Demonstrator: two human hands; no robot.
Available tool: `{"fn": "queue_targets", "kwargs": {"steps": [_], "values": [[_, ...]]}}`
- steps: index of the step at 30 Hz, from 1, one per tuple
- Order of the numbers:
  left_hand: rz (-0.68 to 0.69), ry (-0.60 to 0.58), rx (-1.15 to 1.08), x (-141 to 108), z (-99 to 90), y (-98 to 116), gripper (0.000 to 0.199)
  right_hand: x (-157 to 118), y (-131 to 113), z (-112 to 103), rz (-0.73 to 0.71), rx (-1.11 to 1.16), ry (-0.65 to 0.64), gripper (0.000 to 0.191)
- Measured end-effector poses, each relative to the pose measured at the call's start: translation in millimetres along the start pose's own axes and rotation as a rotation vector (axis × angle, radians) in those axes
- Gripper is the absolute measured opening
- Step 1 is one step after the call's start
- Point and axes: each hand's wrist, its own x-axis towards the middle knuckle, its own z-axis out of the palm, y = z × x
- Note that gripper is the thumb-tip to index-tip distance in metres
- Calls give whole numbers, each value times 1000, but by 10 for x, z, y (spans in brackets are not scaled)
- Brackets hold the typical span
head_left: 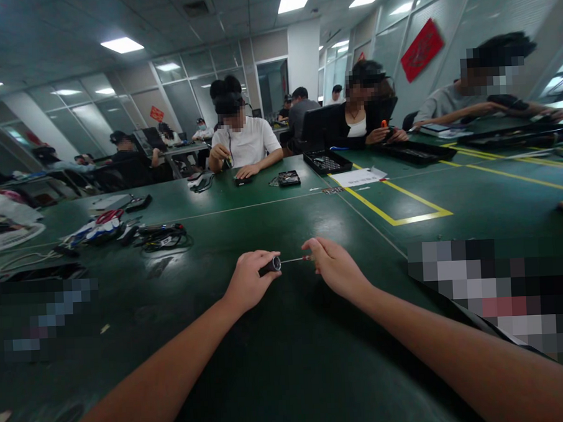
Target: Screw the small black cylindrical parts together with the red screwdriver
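My left hand [253, 279] is closed around a short black cylinder [271, 265] that looks like a flashlight. Its round, silver-rimmed end faces toward the right and me. In my right hand [333, 266], the fingers pinch a thin screwdriver [295, 259] with a metal shaft and a reddish part at the fingertips. The shaft points left at the cylinder's side near its rim; whether the tip touches is too small to tell. Most of the screwdriver's handle is hidden by my fingers. Both hands are just above the green table [288, 360].
Cables [164, 238] and a heap of gloves [102, 228] lie to the left. Yellow tape [419, 218] marks the table ahead right, beside a white sheet [359, 177]. A black tray [326, 162] stands farther back. Co-workers sit across the table. A blurred-out item [490, 295] lies near my right forearm.
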Motion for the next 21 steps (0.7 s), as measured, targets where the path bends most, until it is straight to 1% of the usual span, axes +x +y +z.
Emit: {"fn": "queue_targets", "kwargs": {"steps": [3, 5, 8, 10, 11, 14, 16, 18, 21], "values": [[-1, -9, 0, 2, -5, 6, 42, -24, -36, 1, 1, -13, -5, 26], [-12, 2, -4, 5, -11, 2, 41, -46, -39, 15, -24, 35, -18, 22], [-33, 25, -8, 9, -18, -16, 41, -70, -21, 34, -71, 123, -49, 21], [-35, 23, -10, 9, -16, -29, 40, -74, -14, 35, -78, 139, -53, 19], [-30, 23, -11, 8, -13, -35, 41, -73, -16, 32, -72, 125, -44, 19], [-5, 34, -17, 7, -2, -51, 42, -64, -28, 21, -16, 38, -31, 31], [11, 38, -19, 10, 1, -57, 41, -55, -32, 22, 26, 33, -32, 26], [16, 36, -18, 15, -3, -58, 41, -48, -32, 30, 26, 95, -12, 18], [7, 42, -11, 21, -16, -49, 40, -44, -44, 38, -25, 221, 42, 18]]}}
